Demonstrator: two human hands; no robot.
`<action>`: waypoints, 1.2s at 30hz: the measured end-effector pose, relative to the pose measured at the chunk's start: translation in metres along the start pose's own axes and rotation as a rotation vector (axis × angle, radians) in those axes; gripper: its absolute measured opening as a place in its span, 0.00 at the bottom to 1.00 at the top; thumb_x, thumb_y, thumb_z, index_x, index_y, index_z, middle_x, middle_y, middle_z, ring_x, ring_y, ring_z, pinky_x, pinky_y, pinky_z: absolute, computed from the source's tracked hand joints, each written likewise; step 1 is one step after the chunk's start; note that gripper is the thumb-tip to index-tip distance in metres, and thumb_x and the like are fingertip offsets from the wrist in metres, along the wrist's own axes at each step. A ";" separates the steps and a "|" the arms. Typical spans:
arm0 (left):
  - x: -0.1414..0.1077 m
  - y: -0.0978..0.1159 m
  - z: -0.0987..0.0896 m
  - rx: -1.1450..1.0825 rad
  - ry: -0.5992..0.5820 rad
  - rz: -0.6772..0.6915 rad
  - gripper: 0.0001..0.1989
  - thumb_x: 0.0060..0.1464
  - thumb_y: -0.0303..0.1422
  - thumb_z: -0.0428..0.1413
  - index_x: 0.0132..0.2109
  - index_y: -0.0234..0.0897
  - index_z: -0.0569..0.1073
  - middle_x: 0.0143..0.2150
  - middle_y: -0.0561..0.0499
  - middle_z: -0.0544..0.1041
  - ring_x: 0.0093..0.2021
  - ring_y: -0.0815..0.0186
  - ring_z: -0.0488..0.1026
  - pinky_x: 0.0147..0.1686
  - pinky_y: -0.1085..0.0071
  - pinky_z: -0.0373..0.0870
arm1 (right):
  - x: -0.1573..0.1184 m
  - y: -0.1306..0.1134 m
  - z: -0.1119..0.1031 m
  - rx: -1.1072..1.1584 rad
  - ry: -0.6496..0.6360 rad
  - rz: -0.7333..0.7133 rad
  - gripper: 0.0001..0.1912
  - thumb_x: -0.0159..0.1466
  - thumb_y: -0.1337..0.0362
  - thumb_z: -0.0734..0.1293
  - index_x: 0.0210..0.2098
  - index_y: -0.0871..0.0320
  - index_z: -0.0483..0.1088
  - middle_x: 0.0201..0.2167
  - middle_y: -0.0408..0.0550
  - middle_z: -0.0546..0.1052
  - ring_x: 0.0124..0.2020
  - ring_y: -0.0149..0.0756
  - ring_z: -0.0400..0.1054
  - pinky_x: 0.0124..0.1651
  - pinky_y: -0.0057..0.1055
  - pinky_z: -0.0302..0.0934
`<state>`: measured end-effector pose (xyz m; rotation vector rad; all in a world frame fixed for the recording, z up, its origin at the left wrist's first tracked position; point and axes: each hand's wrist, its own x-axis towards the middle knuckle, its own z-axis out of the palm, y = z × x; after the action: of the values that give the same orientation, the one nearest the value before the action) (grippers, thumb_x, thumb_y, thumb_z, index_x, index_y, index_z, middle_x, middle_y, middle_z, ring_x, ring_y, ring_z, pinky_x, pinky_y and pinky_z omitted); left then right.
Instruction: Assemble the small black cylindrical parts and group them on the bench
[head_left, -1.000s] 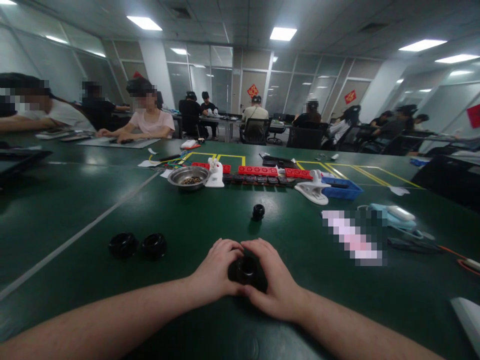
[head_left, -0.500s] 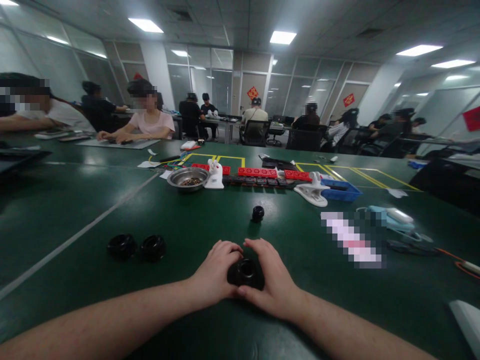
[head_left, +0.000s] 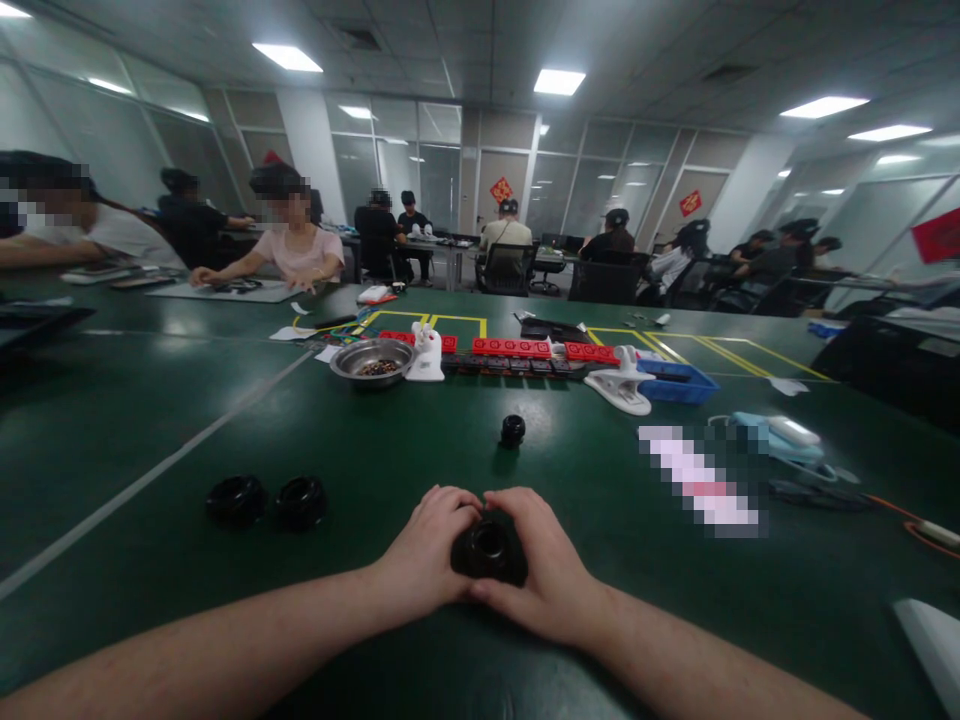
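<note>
Both palms cup a glossy black ring-shaped piece (head_left: 490,543) with a round hole in its top, low in the middle of the view. My left hand (head_left: 431,545) curves around its left side, fingers bent. From the right, my right hand (head_left: 544,565) wraps it, thumb along the near edge. The fingertips of the two hands nearly meet behind it. Two similar black pieces (head_left: 236,498) (head_left: 300,500) lie side by side to the left. A smaller black round piece (head_left: 513,431) stands on the green table (head_left: 420,440), farther out.
A metal bowl (head_left: 373,362) with small parts, a white clip stand (head_left: 426,355), a row of red blocks (head_left: 510,346), another white clip (head_left: 624,382) and a blue tray (head_left: 682,382) line the far side. A light-blue device (head_left: 780,437) with cables lies right. A person (head_left: 296,245) sits opposite.
The view has shifted slightly. My hands keep nearly the same hold around the black piece. The person opposite has spread their hands apart over the mat.
</note>
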<state>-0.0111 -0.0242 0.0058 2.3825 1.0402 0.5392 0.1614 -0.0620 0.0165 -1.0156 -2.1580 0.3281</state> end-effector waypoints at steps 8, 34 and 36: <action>0.001 0.000 0.001 0.003 -0.003 0.012 0.20 0.33 0.35 0.62 0.38 0.38 0.69 0.43 0.49 0.67 0.45 0.57 0.62 0.49 0.57 0.58 | -0.001 0.000 0.002 0.017 -0.026 0.099 0.25 0.49 0.64 0.65 0.46 0.59 0.58 0.40 0.51 0.69 0.40 0.41 0.63 0.43 0.40 0.58; 0.002 -0.002 0.000 0.013 -0.026 0.018 0.21 0.33 0.33 0.62 0.39 0.36 0.68 0.44 0.48 0.67 0.46 0.57 0.61 0.50 0.59 0.57 | 0.004 -0.004 0.006 -0.055 -0.008 0.140 0.25 0.47 0.59 0.69 0.42 0.59 0.60 0.36 0.50 0.69 0.36 0.41 0.63 0.40 0.39 0.59; 0.002 0.000 -0.001 0.004 -0.019 0.019 0.21 0.34 0.32 0.62 0.40 0.36 0.68 0.44 0.48 0.67 0.46 0.57 0.61 0.49 0.60 0.58 | 0.002 -0.003 0.004 -0.022 -0.005 0.073 0.23 0.48 0.65 0.66 0.43 0.59 0.59 0.37 0.50 0.69 0.37 0.40 0.63 0.42 0.39 0.58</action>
<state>-0.0106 -0.0223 0.0066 2.3986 1.0115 0.5208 0.1561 -0.0625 0.0164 -1.1095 -2.1372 0.3425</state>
